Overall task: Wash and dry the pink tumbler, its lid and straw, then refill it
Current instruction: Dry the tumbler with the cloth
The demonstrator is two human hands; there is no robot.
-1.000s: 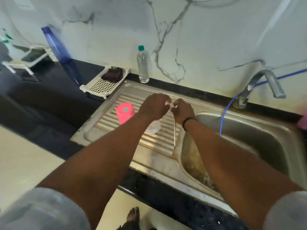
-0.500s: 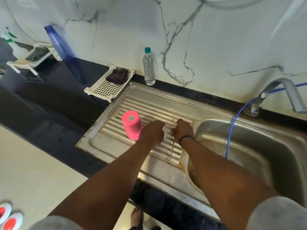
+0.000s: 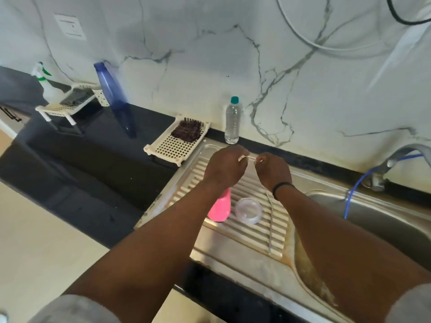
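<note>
The pink tumbler (image 3: 219, 209) stands upside down on the ribbed steel drainboard (image 3: 245, 234), partly hidden by my left forearm. Its clear lid (image 3: 248, 210) lies flat just to the right. The thin clear straw (image 3: 270, 226) lies along the ribs further right. Above them, my left hand (image 3: 225, 167) and my right hand (image 3: 272, 171) each pinch one end of a small thin white strip (image 3: 251, 158) stretched between them. What the strip is cannot be told.
A clear water bottle (image 3: 232, 121) stands against the wall behind my hands. A white perforated tray (image 3: 173, 148) holding a dark cloth sits to the left, with a blue bottle (image 3: 115, 99) beyond it. The sink basin (image 3: 384, 231), faucet (image 3: 401, 157) and blue hose (image 3: 353, 194) are on the right.
The straw left my hands and now lies on the drainboard. Both hands rose from the ribs toward the wall and now pinch a thin white strip between them.
</note>
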